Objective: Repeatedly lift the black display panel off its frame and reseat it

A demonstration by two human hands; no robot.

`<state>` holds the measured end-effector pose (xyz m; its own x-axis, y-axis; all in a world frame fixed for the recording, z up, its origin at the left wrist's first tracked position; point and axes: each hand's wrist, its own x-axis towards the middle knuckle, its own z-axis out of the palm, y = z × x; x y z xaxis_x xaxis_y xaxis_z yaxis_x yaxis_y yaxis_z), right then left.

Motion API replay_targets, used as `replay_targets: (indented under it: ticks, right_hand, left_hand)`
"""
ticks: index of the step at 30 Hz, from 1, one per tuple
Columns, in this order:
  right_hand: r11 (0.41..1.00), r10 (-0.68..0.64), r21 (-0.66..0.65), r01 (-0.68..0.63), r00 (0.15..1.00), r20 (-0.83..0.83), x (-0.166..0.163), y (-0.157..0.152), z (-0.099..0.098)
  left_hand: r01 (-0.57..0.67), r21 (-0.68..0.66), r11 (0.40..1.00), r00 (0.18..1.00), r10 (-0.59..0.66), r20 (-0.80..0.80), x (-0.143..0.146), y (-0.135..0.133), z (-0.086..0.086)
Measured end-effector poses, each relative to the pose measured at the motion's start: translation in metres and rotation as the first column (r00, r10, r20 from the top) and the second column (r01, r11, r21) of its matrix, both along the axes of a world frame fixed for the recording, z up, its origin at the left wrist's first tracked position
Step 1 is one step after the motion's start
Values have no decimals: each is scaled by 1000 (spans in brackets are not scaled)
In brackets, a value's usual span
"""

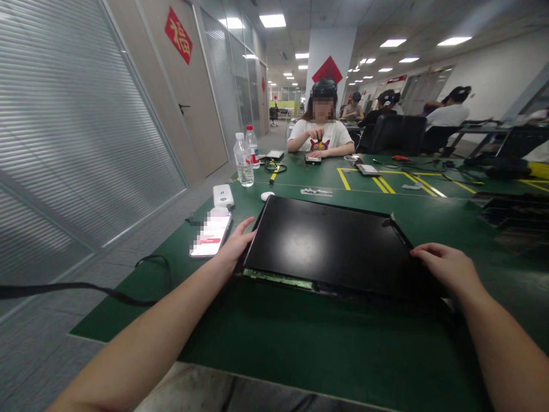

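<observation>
A black laptop screen panel (319, 240) lies on the green table in front of me, with a strip of green circuit board (278, 278) along its near edge. It sits within a dark frame or lid that shows at its right border. My left hand (238, 240) is at the panel's left edge, one finger stretched out and others against the side, partly hidden. At the opposite side, my right hand (448, 266) pinches the right edge between thumb and fingers. The near right corner is dark and hard to make out.
Left of the panel lie a lit phone (212, 233), a white power bank (223, 196) and a small white case (267, 196). Two water bottles (244, 160) stand behind. A co-worker (321, 129) sits opposite, handling a hard drive (313, 159). Dark panels (510, 214) are stacked at right.
</observation>
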<state>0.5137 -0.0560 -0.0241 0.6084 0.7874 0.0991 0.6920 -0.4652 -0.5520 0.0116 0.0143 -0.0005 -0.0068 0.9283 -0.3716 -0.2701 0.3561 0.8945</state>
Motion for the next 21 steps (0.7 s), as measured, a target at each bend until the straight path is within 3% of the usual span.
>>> replay_targets:
  ticks: [14,21]
  right_hand:
    - [1000,-14,-16,13,999,-49,-8,-2,7]
    - [1000,-9,-19,8,996,-86,-1,-1,3]
  left_hand:
    - [18,31,999,993,-14,-113,10,-11,13]
    - [43,82,996,980,-26,-196,6,-9,10]
